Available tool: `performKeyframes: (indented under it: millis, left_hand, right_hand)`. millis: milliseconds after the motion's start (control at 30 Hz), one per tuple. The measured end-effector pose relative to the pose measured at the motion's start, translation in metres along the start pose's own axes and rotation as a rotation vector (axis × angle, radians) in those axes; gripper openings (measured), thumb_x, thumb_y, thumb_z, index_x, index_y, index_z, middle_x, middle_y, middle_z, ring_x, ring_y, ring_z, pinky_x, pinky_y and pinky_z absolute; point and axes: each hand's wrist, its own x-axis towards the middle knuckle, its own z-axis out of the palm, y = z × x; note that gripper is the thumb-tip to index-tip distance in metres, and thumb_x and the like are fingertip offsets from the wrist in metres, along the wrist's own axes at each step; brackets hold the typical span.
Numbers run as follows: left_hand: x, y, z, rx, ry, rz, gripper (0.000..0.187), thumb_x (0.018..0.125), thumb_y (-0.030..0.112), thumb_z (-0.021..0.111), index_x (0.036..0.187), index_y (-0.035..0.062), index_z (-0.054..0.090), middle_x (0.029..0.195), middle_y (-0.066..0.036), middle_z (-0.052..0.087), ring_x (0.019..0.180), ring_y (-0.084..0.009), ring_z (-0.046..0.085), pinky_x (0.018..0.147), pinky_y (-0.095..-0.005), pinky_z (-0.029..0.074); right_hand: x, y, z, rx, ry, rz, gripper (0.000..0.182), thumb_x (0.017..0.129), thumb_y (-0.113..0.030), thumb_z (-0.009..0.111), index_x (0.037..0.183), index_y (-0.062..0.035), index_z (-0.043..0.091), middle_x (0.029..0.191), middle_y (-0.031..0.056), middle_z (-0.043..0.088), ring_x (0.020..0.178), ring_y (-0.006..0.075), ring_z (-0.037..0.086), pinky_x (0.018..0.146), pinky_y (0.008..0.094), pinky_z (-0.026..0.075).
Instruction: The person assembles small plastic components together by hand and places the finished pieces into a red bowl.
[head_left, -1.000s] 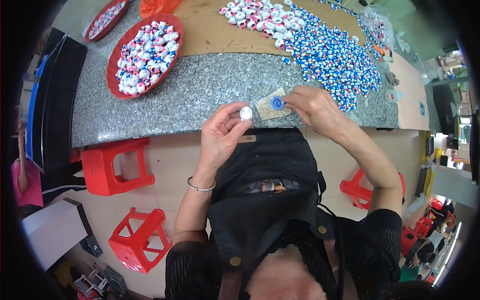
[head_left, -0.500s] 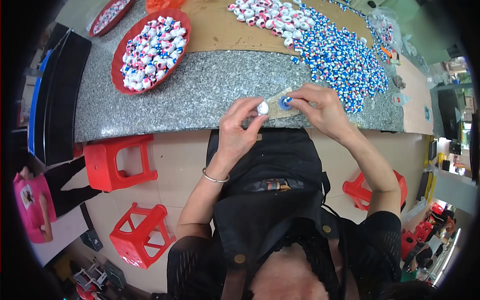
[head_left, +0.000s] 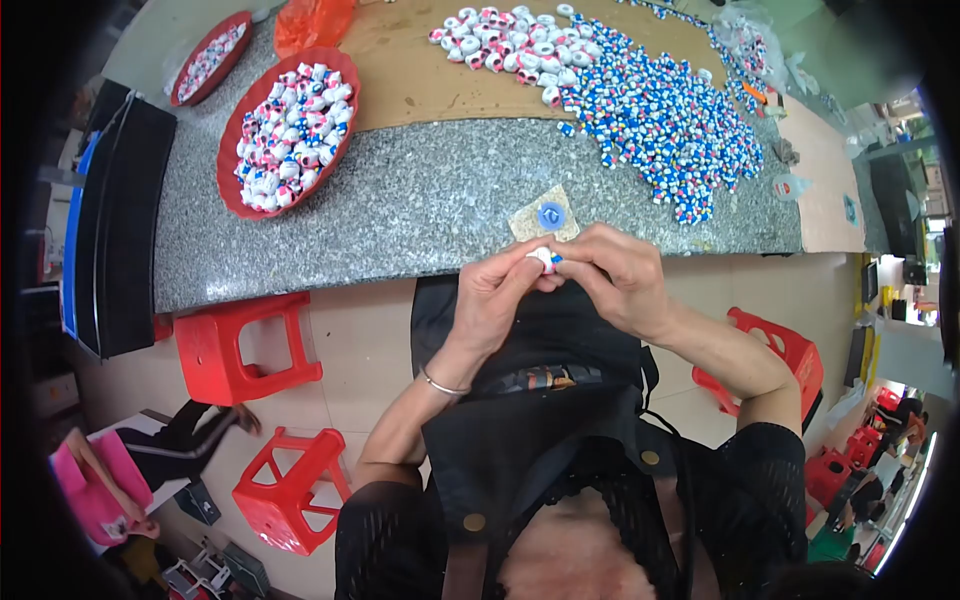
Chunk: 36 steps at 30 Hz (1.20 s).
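My left hand [head_left: 490,298] is closed, pinching a small white plastic piece [head_left: 544,255] between thumb and fingers. From the other side, my right hand [head_left: 622,278] presses a tiny blue-and-white piece [head_left: 557,259] against it. Both hands meet just off the front edge of the counter, above my black apron [head_left: 530,335]. Just beyond my fingers, a small blue round dish [head_left: 551,215] sits on a speckled square pad [head_left: 527,225]; what the dish contains is too small to make out.
A red scalloped basket [head_left: 229,150] holds white pieces with pink and blue parts. Piles of white rings [head_left: 520,42] and small blue-and-white parts [head_left: 655,115] cover cardboard [head_left: 400,85] on the granite counter [head_left: 430,180]. Red stools [head_left: 215,355] stand below. A person in pink [head_left: 105,485] is at left.
My right hand has left the blue dish, bringing a small blue-and-white part to the white piece in my left hand. Both hands have come together, nearer my body. The person in pink has moved.
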Motion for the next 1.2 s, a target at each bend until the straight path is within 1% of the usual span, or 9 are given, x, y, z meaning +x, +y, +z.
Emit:
performKeyframes:
  millis: [467, 567, 633, 733, 800, 900, 1033, 1100, 1200]
  left_hand:
    - [0.018, 0.025, -0.006, 0.084, -0.172, -0.184, 0.032, 0.092, 0.002, 0.061, 0.123, -0.0022, 0.06, 0.103, -0.011, 0.069, 0.09, -0.0145, 0.067, 0.082, -0.0255, 0.055]
    - [0.024, 0.038, -0.02, 0.191, -0.031, 0.017, 0.031, 0.091, 0.001, 0.063, 0.122, -0.0008, 0.062, 0.104, -0.009, 0.068, 0.092, -0.0131, 0.066, 0.083, -0.0253, 0.054]
    - [0.03, 0.056, -0.048, 0.397, 0.096, 0.184, 0.031, 0.089, 0.0, 0.064, 0.12, -0.0018, 0.061, 0.104, -0.009, 0.066, 0.09, -0.0138, 0.064, 0.081, -0.0262, 0.053]
    - [0.041, 0.1, -0.09, 0.739, 0.308, 0.489, 0.029, 0.086, -0.001, 0.067, 0.114, -0.0028, 0.062, 0.099, -0.006, 0.063, 0.084, -0.0113, 0.06, 0.076, -0.0241, 0.05]
    - [0.044, 0.148, -0.1, 1.337, 0.467, 0.74, 0.031, 0.083, 0.001, 0.069, 0.113, -0.0016, 0.062, 0.094, -0.012, 0.063, 0.079, -0.0169, 0.062, 0.069, -0.025, 0.05]
    - [0.066, 0.18, -0.138, 1.69, 0.584, 0.822, 0.035, 0.081, 0.002, 0.067, 0.116, 0.0014, 0.061, 0.1, -0.015, 0.064, 0.089, -0.0295, 0.063, 0.078, -0.0382, 0.051]
    - [0.105, 0.164, -0.113, 1.699, 0.503, 1.053, 0.037, 0.08, 0.003, 0.067, 0.116, 0.0034, 0.062, 0.107, -0.018, 0.061, 0.099, -0.0334, 0.06, 0.086, -0.0414, 0.049]
    - [0.136, 0.137, -0.097, 1.534, 0.27, 0.789, 0.033, 0.08, 0.006, 0.066, 0.113, 0.0038, 0.063, 0.104, -0.02, 0.062, 0.095, -0.0358, 0.061, 0.082, -0.0429, 0.05]
    - [0.201, 0.093, -0.098, 1.456, 0.266, 0.654, 0.028, 0.082, 0.012, 0.065, 0.109, 0.0035, 0.063, 0.101, -0.022, 0.063, 0.091, -0.0378, 0.062, 0.077, -0.0455, 0.051]
  right_hand:
    - [0.014, 0.017, -0.018, 0.22, -0.175, 0.192, 0.021, 0.085, -0.002, 0.064, 0.105, -0.0033, 0.07, 0.085, 0.0094, 0.066, 0.076, 0.0195, 0.064, 0.068, 0.03, 0.05]
    - [0.024, 0.039, -0.033, -0.007, -0.029, 0.241, 0.019, 0.087, -0.005, 0.063, 0.105, -0.0027, 0.069, 0.088, 0.0124, 0.066, 0.08, 0.0245, 0.064, 0.071, 0.0316, 0.051]
    - [0.033, 0.075, -0.047, -0.327, 0.048, 0.046, 0.017, 0.087, -0.005, 0.061, 0.102, -0.0025, 0.069, 0.093, 0.0145, 0.066, 0.084, 0.0304, 0.065, 0.072, 0.0342, 0.052]
    - [0.041, 0.094, -0.055, -0.549, -0.041, -0.033, 0.013, 0.082, 0.0, 0.06, 0.093, -0.0008, 0.067, 0.091, 0.0164, 0.065, 0.084, 0.034, 0.064, 0.071, 0.0383, 0.052]
    - [0.045, 0.097, -0.055, -0.644, -0.134, -0.034, 0.012, 0.077, 0.002, 0.061, 0.088, -0.0004, 0.064, 0.086, 0.0163, 0.063, 0.081, 0.035, 0.064, 0.069, 0.0416, 0.051]
    - [0.049, 0.097, -0.05, -0.657, -0.148, -0.06, 0.012, 0.071, 0.007, 0.057, 0.082, 0.0002, 0.06, 0.077, 0.0165, 0.057, 0.076, 0.0358, 0.061, 0.067, 0.0453, 0.05]
    - [0.045, 0.098, -0.045, -0.705, -0.136, -0.038, 0.02, 0.07, 0.01, 0.053, 0.085, 0.0003, 0.06, 0.081, 0.0174, 0.057, 0.08, 0.0364, 0.061, 0.071, 0.0438, 0.05]
    - [0.041, 0.091, -0.042, -0.668, -0.066, -0.006, 0.02, 0.07, 0.01, 0.054, 0.087, -0.0002, 0.06, 0.084, 0.0176, 0.057, 0.081, 0.0363, 0.061, 0.071, 0.0434, 0.05]
    - [0.021, 0.1, -0.039, -0.565, -0.086, -0.018, 0.015, 0.073, 0.002, 0.055, 0.087, -0.0011, 0.06, 0.088, 0.0167, 0.056, 0.081, 0.0353, 0.061, 0.067, 0.0431, 0.051]
